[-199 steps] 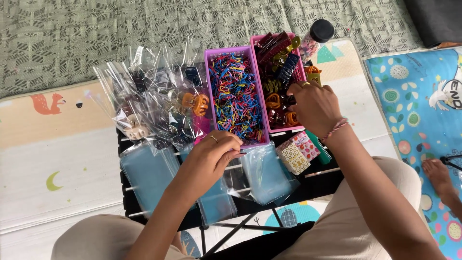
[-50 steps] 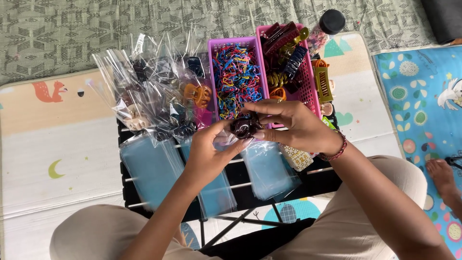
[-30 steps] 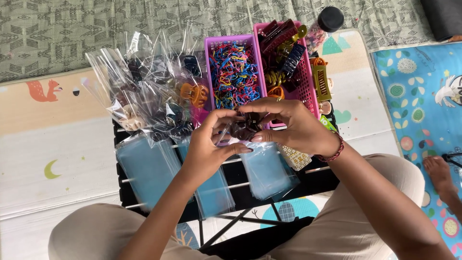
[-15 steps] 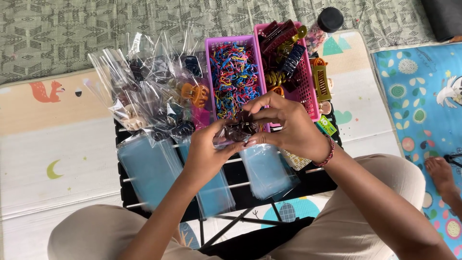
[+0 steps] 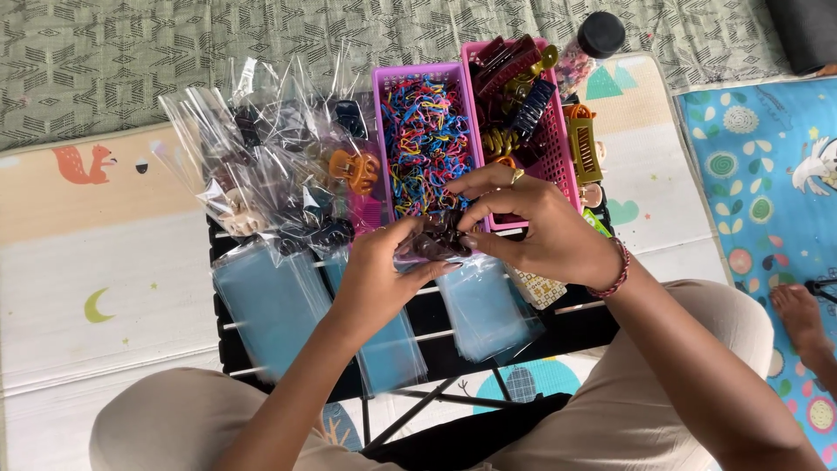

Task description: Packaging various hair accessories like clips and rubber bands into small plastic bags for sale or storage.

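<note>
Bagging a dark claw clip over the small black table (image 5: 436,344).

My left hand (image 5: 375,275) pinches the clear bag (image 5: 405,255) open; my right hand (image 5: 540,231) grips the dark brown hair clip (image 5: 436,240) at its mouth. I'd hold the opening wide and feed the clip straight. Beyond sit the purple basket (image 5: 380,122) and pink basket (image 5: 562,157).

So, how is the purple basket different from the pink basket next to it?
The purple basket is filled with small, thin elastic bands in many colours, while the pink basket holds larger hair clips in dark red, olive, navy and orange. The purple basket stands to the left; the pink basket reaches further back. Both are narrow plastic baskets standing side by side on the black table.
</note>
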